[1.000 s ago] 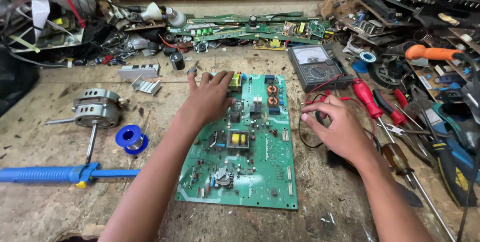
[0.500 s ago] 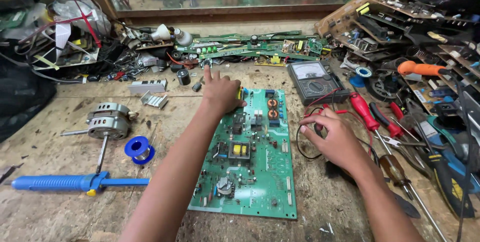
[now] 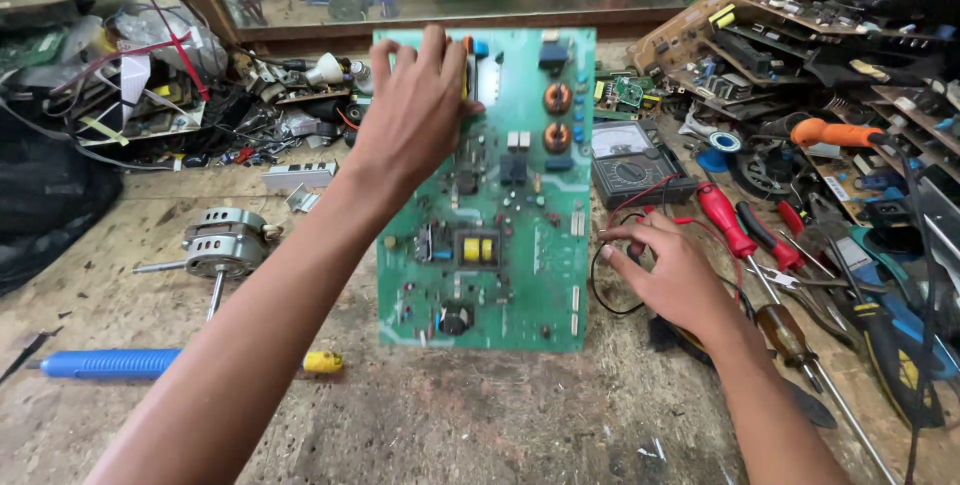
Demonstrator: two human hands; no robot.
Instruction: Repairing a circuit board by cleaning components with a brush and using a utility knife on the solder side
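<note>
Head view: left hand (image 3: pixel 415 115) grips the green circuit board (image 3: pixel 500 235) tilted upright by its top edge, best kept steady, while the right hand (image 3: pixel 670 275), beside the board, loosely curls on red and black wires (image 3: pixel 625 220).

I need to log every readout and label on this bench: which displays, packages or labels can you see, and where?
Analog meter: lies flat right of the green circuit board, beyond the right hand; dark rectangular case, pale dial face.
Yellow label patches: on the brown boards stacked at upper right; small, print too small to tell.
No packages or lit screens show.
</note>
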